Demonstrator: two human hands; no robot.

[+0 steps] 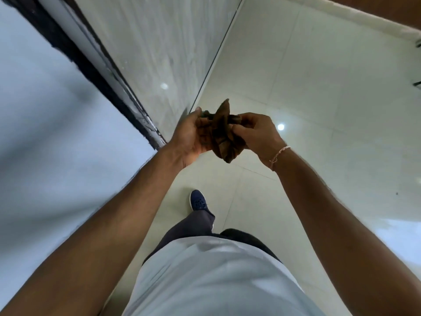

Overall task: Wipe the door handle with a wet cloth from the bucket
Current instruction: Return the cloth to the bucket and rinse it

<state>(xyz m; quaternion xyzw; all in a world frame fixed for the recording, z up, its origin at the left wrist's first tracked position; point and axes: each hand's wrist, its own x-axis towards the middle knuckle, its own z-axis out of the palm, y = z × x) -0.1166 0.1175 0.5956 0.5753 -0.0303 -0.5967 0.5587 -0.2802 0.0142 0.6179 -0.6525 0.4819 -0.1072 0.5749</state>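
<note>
A crumpled brown cloth point(220, 135) is bunched between both of my hands, held out in front of my body above the floor. My left hand point(189, 137) cups it from the left with the palm turned inward. My right hand point(257, 135) pinches its right side with the fingertips; a thin bracelet sits on that wrist. One corner of the cloth sticks up above my hands. No door handle and no bucket are in view.
A frosted glass panel point(159, 46) with a dark frame point(95, 74) runs along my left. Pale glossy floor tiles point(319, 99) spread ahead and right. My blue shoe point(198, 200) is stepped forward. A brown wooden surface point(387, 8) fills the top right corner.
</note>
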